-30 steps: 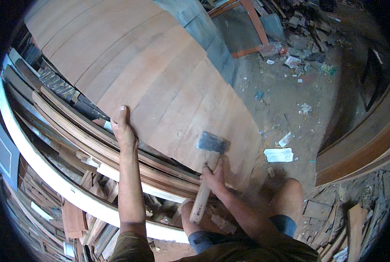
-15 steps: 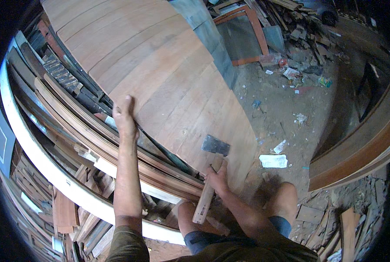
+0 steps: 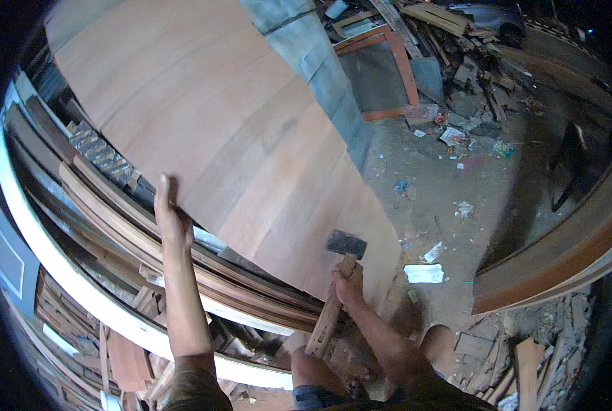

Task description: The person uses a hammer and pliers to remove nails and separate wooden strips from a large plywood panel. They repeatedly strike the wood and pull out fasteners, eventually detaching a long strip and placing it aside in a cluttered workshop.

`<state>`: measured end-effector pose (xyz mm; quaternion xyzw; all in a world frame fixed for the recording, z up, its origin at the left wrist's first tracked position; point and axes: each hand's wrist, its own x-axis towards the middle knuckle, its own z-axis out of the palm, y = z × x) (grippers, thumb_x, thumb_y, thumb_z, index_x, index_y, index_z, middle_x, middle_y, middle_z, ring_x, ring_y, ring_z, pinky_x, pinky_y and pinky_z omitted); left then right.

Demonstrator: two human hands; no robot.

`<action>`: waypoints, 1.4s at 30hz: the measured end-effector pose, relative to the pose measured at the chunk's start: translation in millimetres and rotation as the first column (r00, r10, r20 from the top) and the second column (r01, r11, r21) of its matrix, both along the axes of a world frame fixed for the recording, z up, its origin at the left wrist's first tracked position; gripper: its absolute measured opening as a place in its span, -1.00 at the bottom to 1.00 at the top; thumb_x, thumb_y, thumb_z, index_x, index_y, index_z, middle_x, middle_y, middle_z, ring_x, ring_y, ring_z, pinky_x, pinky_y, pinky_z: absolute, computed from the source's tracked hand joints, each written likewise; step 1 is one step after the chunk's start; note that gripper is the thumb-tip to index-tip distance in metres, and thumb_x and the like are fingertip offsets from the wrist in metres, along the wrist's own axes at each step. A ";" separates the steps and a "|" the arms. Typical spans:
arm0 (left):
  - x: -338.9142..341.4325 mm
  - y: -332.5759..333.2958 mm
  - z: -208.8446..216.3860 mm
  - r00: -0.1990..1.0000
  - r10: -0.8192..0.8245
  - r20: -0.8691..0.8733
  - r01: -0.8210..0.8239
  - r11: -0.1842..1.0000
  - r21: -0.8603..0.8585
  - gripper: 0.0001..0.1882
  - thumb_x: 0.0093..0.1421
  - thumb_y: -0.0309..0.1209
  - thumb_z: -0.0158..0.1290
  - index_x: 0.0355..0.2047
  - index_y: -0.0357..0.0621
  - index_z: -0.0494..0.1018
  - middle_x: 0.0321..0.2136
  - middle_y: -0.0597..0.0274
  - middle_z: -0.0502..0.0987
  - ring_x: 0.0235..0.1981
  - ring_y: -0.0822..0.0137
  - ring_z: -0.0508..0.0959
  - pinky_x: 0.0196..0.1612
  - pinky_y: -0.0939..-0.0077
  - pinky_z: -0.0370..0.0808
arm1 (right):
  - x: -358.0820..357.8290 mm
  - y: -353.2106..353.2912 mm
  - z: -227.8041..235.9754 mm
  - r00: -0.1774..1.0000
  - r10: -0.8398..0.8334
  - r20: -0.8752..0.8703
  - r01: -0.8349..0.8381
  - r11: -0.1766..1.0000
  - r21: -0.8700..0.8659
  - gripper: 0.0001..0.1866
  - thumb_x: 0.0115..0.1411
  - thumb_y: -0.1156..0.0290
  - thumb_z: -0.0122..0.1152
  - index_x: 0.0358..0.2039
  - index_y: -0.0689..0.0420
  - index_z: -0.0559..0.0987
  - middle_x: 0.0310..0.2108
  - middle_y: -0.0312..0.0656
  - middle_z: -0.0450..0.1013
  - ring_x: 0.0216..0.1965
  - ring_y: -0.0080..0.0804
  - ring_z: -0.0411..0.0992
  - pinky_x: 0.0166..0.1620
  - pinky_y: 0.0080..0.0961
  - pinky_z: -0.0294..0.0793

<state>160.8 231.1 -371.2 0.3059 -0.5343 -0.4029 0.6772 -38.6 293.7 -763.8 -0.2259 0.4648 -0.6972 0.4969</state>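
Note:
A large panel of light wooden planks (image 3: 251,171) leans before me, running from the upper left down toward my legs. At its left edge is my left hand (image 3: 174,218), the thumb up against the face and the other fingers hidden behind the edge, so the hand grips it. My right hand (image 3: 349,286) is closed round the upper handle of a hammer (image 3: 346,243). Its dark, blocky head lies over the panel's lower end; whether it touches the wood I cannot tell. The thick wooden handle slants down toward my left knee.
Long wooden mouldings (image 3: 135,226) and a curved-looking white board (image 3: 87,294) lie on the left. Behind the panel stands a bluish sheet (image 3: 313,61). An orange-framed panel (image 3: 405,68), scrap wood (image 3: 467,75) and litter lie beyond; a brown board (image 3: 545,274) is at right.
In the picture the panel has shifted a little to the left and down, my left hand with it. The hammer and right hand sit slightly farther right and lower, the grip unchanged.

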 end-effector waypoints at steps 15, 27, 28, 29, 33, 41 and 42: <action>34.5 -4.5 144.9 0.989 -0.088 -0.116 0.107 0.981 0.162 -0.41 0.36 -0.09 0.01 0.20 -0.29 0.30 0.10 0.16 0.41 0.14 0.26 0.36 0.24 0.21 0.24 | -15.3 100.6 339.0 0.922 0.350 -0.168 -0.355 0.935 0.001 -0.55 0.22 0.49 0.26 0.05 0.24 0.29 -0.41 -0.19 0.47 -0.61 -0.42 0.47 -0.61 -0.38 0.49; 112.7 -41.8 422.6 0.955 0.100 0.279 -0.001 0.943 -0.333 -0.33 0.33 -0.24 0.11 0.30 -0.36 0.16 0.14 -0.05 0.41 0.18 0.24 0.41 0.23 0.37 0.33 | 45.0 139.7 508.1 0.469 0.291 -0.834 -0.329 0.934 0.140 -0.50 0.19 0.39 0.29 0.10 0.30 0.41 -0.31 -0.07 0.53 -0.33 -0.33 0.53 -0.23 -0.42 0.52; 103.9 -40.4 444.2 0.948 0.123 0.293 -0.005 0.927 -0.375 -0.34 0.33 -0.26 0.10 0.30 -0.36 0.15 0.15 -0.08 0.39 0.20 0.22 0.39 0.25 0.35 0.31 | 60.3 144.9 524.3 0.529 0.251 -0.811 -0.329 0.941 0.076 -0.51 0.19 0.38 0.30 0.10 0.29 0.42 -0.28 -0.06 0.53 -0.29 -0.33 0.52 -0.19 -0.42 0.51; 101.2 -40.4 462.8 0.958 0.096 0.269 0.021 0.916 -0.402 -0.33 0.32 -0.26 0.11 0.30 -0.36 0.14 0.16 -0.07 0.39 0.21 0.20 0.37 0.27 0.34 0.28 | 78.1 149.4 536.3 0.589 0.219 -0.778 -0.342 0.940 0.005 -0.51 0.19 0.38 0.30 0.10 0.28 0.43 -0.26 -0.04 0.53 -0.24 -0.34 0.51 -0.14 -0.42 0.50; 98.4 -79.2 499.0 0.934 -0.288 0.210 0.345 0.879 -0.328 -0.26 0.29 -0.21 0.13 0.33 -0.33 0.10 0.22 0.04 0.34 0.28 0.17 0.28 0.37 0.36 0.08 | 120.5 181.1 507.2 0.658 0.400 -0.638 -0.397 0.904 0.157 -0.60 0.20 0.35 0.30 0.01 0.25 0.51 -0.26 -0.03 0.53 -0.21 -0.40 0.48 -0.09 -0.44 0.48; 101.5 -89.1 491.7 0.829 -0.548 0.113 0.560 0.814 -0.155 -0.46 0.27 -0.19 0.03 0.16 -0.30 0.37 0.05 0.11 0.52 0.10 0.27 0.48 0.19 0.34 0.36 | 143.0 279.9 436.7 0.444 0.745 -0.497 -0.247 0.635 0.732 -0.60 0.16 0.15 0.27 -0.27 0.31 0.56 -0.45 0.05 0.52 -0.36 -0.17 0.52 -0.28 -0.23 0.47; 96.1 -95.1 485.3 0.835 -0.541 0.095 0.550 0.821 -0.153 -0.44 0.26 -0.16 0.05 0.15 -0.30 0.36 0.06 0.10 0.50 0.11 0.25 0.47 0.21 0.33 0.35 | 143.3 291.2 439.3 0.452 0.767 -0.455 -0.214 0.589 0.779 -0.57 0.15 0.12 0.26 -0.27 0.31 0.57 -0.42 0.11 0.53 -0.32 -0.06 0.56 -0.24 -0.19 0.49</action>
